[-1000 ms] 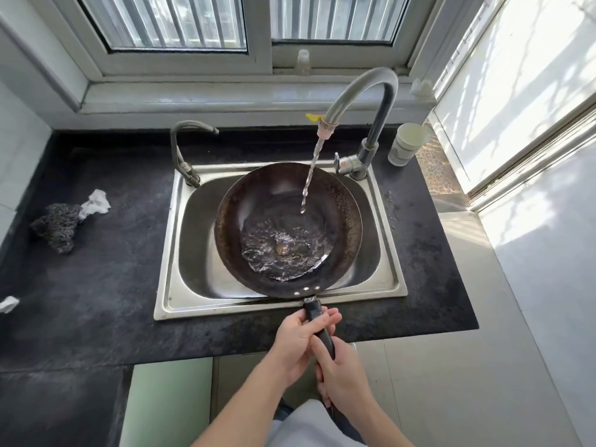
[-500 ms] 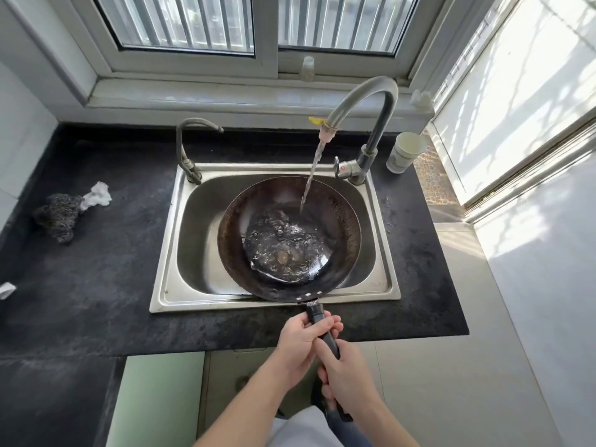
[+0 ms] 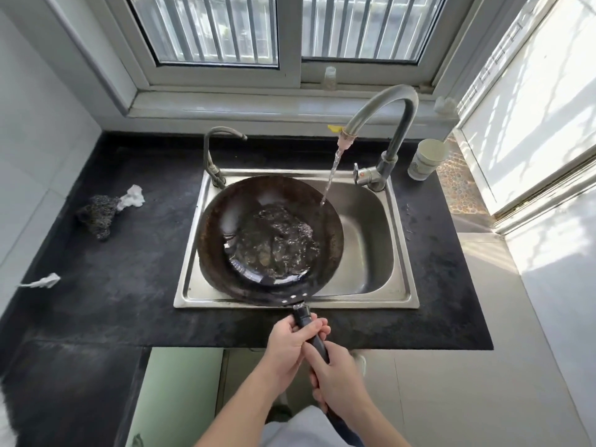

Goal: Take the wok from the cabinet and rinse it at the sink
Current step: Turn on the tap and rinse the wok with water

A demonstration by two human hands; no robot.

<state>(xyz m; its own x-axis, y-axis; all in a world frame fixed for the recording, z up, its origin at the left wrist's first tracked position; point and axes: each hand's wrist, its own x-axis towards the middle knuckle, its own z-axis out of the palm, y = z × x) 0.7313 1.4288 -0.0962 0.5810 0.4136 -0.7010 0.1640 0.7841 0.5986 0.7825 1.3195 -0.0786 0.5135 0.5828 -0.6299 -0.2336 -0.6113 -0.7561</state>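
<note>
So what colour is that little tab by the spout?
The tab is yellow; head view.

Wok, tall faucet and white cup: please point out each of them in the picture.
wok (image 3: pixel 270 241), head view, on its wet bottom.
tall faucet (image 3: pixel 400 91), head view, on the top of its arch.
white cup (image 3: pixel 427 159), head view, on its side wall.

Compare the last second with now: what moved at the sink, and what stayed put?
The wok has shifted left in the sink, so the water stream now strikes its right inner wall near the rim rather than the middle. Nothing was released: the left hand and right hand keep gripping the handle, and the tap still runs.
</note>
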